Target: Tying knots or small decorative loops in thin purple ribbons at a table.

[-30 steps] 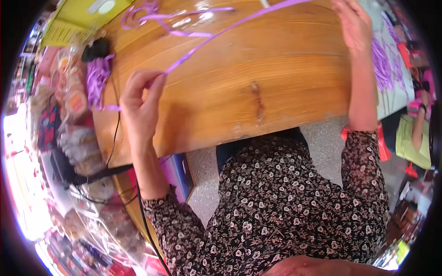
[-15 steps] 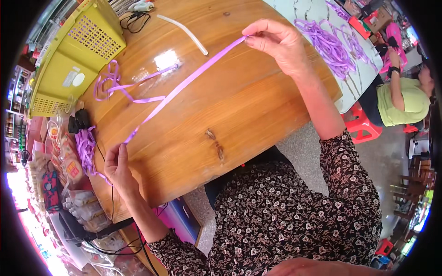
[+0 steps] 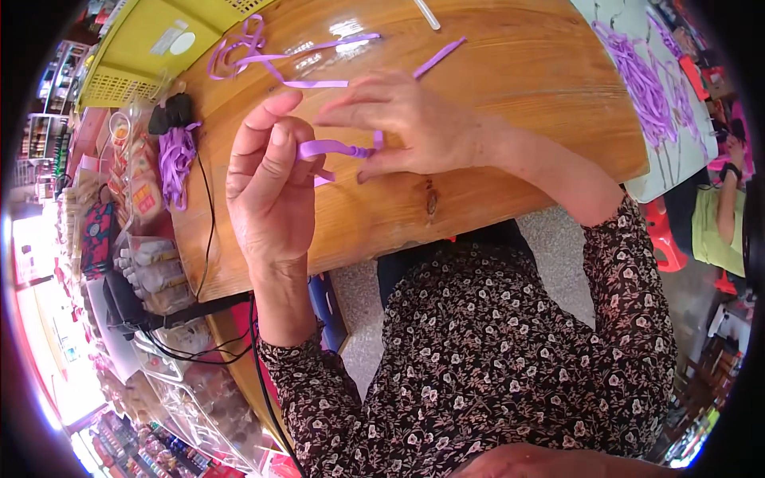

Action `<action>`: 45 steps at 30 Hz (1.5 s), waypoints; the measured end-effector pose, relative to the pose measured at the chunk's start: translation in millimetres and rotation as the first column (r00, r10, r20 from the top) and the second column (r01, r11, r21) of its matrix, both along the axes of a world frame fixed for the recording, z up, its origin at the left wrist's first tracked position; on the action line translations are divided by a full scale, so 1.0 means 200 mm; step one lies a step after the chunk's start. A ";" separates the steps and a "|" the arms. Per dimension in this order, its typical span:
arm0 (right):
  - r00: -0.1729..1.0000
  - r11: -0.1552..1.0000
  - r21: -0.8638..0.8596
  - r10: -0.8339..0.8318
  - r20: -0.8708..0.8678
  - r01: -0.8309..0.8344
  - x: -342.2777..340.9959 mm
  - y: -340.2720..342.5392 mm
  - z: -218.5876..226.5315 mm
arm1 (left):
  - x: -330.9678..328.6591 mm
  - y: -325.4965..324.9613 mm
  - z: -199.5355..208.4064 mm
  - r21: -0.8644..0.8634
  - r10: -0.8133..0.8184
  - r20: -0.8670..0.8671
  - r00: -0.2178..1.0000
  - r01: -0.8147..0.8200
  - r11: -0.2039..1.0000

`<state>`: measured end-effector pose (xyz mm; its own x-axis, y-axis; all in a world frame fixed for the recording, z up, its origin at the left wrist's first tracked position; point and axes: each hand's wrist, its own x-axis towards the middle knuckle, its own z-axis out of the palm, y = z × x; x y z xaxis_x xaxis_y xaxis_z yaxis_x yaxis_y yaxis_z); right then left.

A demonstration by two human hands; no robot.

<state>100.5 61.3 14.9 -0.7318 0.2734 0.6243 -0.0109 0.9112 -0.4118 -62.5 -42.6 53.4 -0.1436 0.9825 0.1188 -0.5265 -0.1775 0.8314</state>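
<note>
Both my hands are raised over the wooden table [image 3: 510, 88] and meet on one purple ribbon [image 3: 331, 148]. My left hand [image 3: 267, 183] pinches its left part between thumb and fingers. My right hand [image 3: 406, 127] holds the ribbon's other part, folded near the fingertips. A short tail of the ribbon hangs below my left fingers. More of the purple ribbon [image 3: 263, 60] lies in loose loops on the table behind my hands, and one short strip [image 3: 440, 56] lies apart to the right.
A yellow plastic basket [image 3: 151, 48] stands at the table's far left corner. A bundle of purple ribbon [image 3: 175, 155] with a black clip lies at the left edge, above packaged goods. Purple strands [image 3: 645, 80] cover a second table on the right, where another person [image 3: 717, 223] sits.
My hands were far apart with the ribbon stretched between them. They have come together, and the ribbon is now folded short between my fingers.
</note>
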 end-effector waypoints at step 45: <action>0.690 0.675 -0.734 -0.566 -0.451 0.074 1.23 0.45 0.19 | -0.67 -0.32 -0.11 0.286 0.487 -0.789 0.374 -0.478 0.830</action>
